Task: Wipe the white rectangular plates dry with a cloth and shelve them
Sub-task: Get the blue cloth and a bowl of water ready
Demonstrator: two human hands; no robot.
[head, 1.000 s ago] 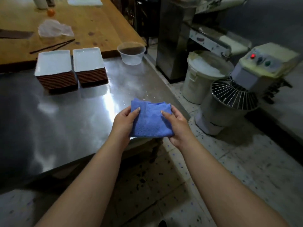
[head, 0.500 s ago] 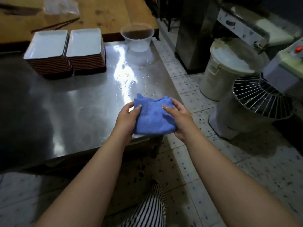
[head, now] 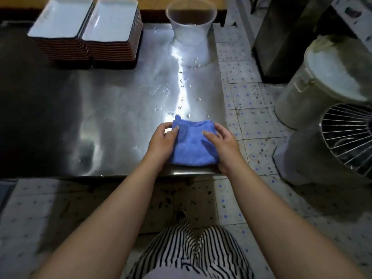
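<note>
A folded blue cloth (head: 193, 147) lies at the near right corner of the steel table (head: 112, 121). My left hand (head: 163, 141) grips its left edge, thumb on top. My right hand (head: 222, 146) holds its right edge, thumb on top and fingers curled round the side. Two stacks of white rectangular plates stand side by side at the table's far left: the left stack (head: 62, 17) and the right stack (head: 110, 20), both with dark ribbed sides.
A clear plastic tub (head: 191, 27) stands at the far right of the table, with water drops (head: 182, 83) scattered toward the cloth. On the tiled floor to the right are a white lidded bin (head: 330, 77) and a mixer's wire guard (head: 348, 135).
The view has tilted down and closer to the table. Both hands lowered the cloth onto the table's near edge, still holding it by its two sides.
</note>
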